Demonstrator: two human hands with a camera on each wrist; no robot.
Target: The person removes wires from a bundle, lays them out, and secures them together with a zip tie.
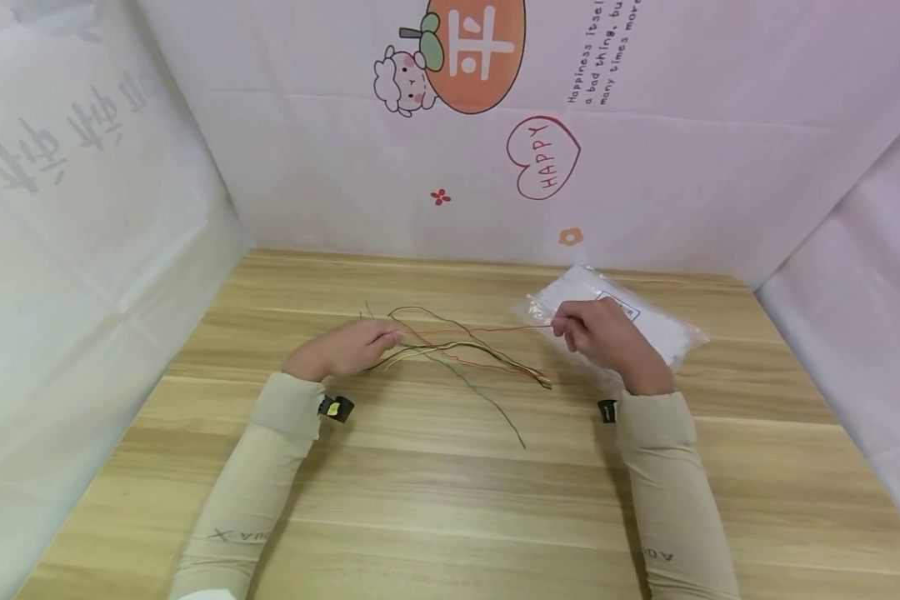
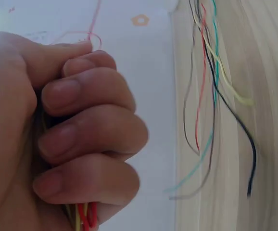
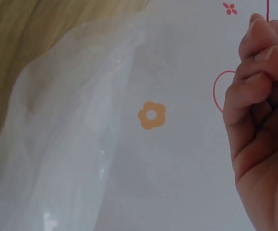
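A thin red wire [image 1: 480, 328] stretches nearly level between my two hands in the head view. My left hand [image 1: 356, 343] pinches it between thumb and forefinger. The other fingers are curled round red and yellow wires [image 2: 83, 216], which poke out below the fist in the left wrist view. My right hand [image 1: 603, 333] pinches the red wire's other end at the fingertips, beside a clear plastic bag [image 1: 656, 329]. Loose black, yellow, red and green wires [image 1: 506, 360] lie across the table between the hands. What the left palm covers is hidden.
The wood-grain table [image 1: 465, 517] is walled by white printed cloth [image 1: 330, 167] at the back and sides. The bag holds something white with a label and lies under and behind the right hand. A green wire end [image 1: 521, 442] trails toward the front.
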